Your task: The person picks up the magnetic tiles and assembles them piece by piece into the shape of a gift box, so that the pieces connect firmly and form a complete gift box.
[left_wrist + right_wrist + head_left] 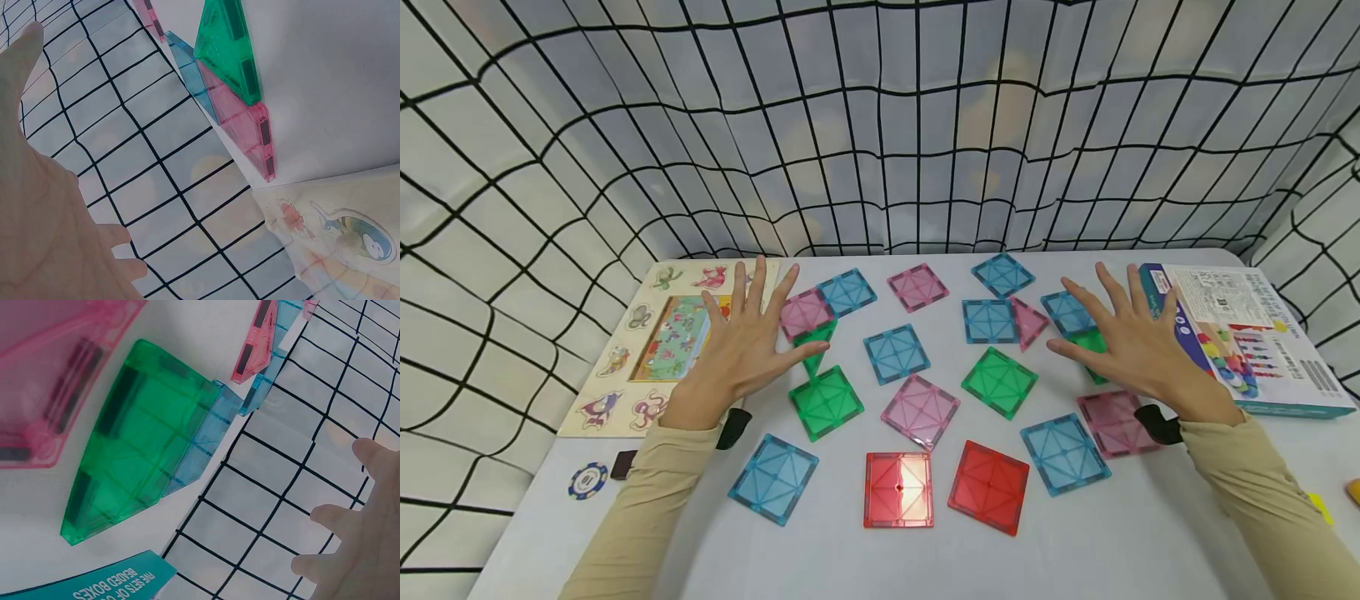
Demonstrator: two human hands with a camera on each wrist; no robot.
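Observation:
Both hands are raised above the table with fingers spread, holding nothing. In the head view the left hand (739, 346) hovers between a wooden puzzle board (617, 325) and a green triangular magnetic tile (815, 342). A pink square tile (805, 313) lies just beyond its thumb. The right hand (1138, 350) hovers over a green tile (1088, 342) that it partly hides, near a blue tile (1067, 313) and a colourful box (1262, 333). Between the hands lie several translucent tiles, among them a red tile (988, 487) and a green square tile (1000, 382).
A blue-and-white poker chip (588, 481) and a small dark block (623, 465) lie at the left, below the puzzle board. A black net (917, 154) rises behind the table and along both sides. A yellow piece (1321, 508) lies near the right edge.

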